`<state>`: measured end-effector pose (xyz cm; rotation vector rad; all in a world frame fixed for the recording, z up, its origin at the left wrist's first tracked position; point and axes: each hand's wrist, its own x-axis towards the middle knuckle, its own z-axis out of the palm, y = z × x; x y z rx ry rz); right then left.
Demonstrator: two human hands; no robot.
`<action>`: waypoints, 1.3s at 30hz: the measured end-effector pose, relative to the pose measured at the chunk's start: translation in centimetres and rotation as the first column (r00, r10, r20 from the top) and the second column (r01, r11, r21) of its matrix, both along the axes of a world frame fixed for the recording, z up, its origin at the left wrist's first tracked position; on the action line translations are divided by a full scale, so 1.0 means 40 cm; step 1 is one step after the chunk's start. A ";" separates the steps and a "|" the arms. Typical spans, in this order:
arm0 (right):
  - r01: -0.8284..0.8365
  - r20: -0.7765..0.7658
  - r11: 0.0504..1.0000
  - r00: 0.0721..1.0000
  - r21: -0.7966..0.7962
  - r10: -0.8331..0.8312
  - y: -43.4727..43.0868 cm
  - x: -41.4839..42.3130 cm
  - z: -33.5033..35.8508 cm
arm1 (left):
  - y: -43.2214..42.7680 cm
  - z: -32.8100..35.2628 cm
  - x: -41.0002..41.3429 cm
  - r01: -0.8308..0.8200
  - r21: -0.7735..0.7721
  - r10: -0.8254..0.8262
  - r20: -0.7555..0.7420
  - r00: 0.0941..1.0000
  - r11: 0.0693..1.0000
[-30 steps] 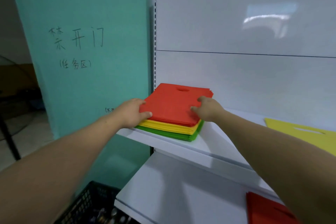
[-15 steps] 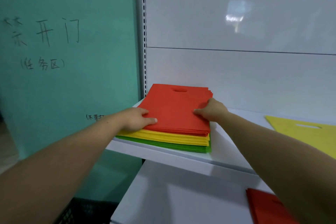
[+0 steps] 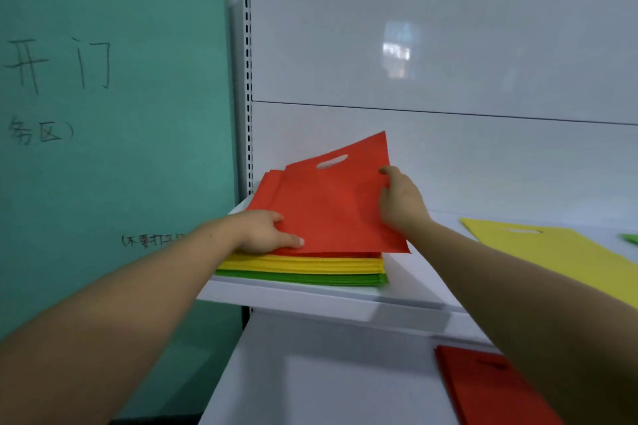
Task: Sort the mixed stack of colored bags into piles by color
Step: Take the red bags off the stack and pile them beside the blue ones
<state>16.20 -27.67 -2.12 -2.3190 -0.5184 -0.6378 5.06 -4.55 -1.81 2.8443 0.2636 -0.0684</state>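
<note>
A mixed stack of flat bags point(image 3: 303, 267) lies at the left end of the upper white shelf point(image 3: 407, 300), red on top, then yellow, green at the bottom. My right hand point(image 3: 400, 198) grips the right edge of the top red bag point(image 3: 331, 203) and holds it tilted up off the stack, its handle slot toward the back wall. My left hand point(image 3: 266, 233) rests on the stack's left side, thumb pressed on the red bags beneath. A yellow bag point(image 3: 559, 254) lies further right on the same shelf. A red bag point(image 3: 483, 386) lies on the lower shelf.
A green bag's corner point(image 3: 630, 238) shows at the right edge of the upper shelf. A teal panel point(image 3: 114, 148) with handwriting stands left of the shelving. A perforated upright point(image 3: 247, 79) marks the shelf's left end. The lower white shelf point(image 3: 310, 373) extends toward me.
My right hand has lifted the top red bag's right side up from the stack and turned it. My left hand stays on the stack's left side. The view has shifted closer and leftward.
</note>
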 end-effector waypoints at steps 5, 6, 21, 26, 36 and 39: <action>0.001 0.188 0.982 0.982 0.189 -0.037 -0.063 -0.078 0.037 | -0.035 0.013 0.007 0.041 -0.150 -0.025 0.109 0.994 0.988; 0.020 0.194 0.974 0.979 0.224 -0.065 -0.077 -0.093 0.045 | -0.045 0.014 0.011 0.049 -0.185 -0.019 0.160 0.987 0.982; 0.449 0.071 0.870 0.880 0.205 -0.470 -0.506 -0.281 0.040 | -0.422 0.017 0.006 0.395 -0.297 -0.184 0.546 0.817 0.869; 0.539 0.008 0.825 0.837 0.169 -0.548 -0.726 -0.357 0.010 | -0.633 0.002 -0.032 0.465 -0.256 -0.276 0.534 0.799 0.848; 0.675 -0.147 0.732 0.736 0.095 -0.660 -1.239 -0.554 -0.123 | -1.168 -0.151 -0.131 0.562 -0.294 -0.397 0.466 0.791 0.773; 0.701 -0.199 0.710 0.707 0.068 -0.679 -1.355 -0.619 -0.181 | -1.296 -0.213 -0.168 0.587 -0.292 -0.439 0.439 0.784 0.755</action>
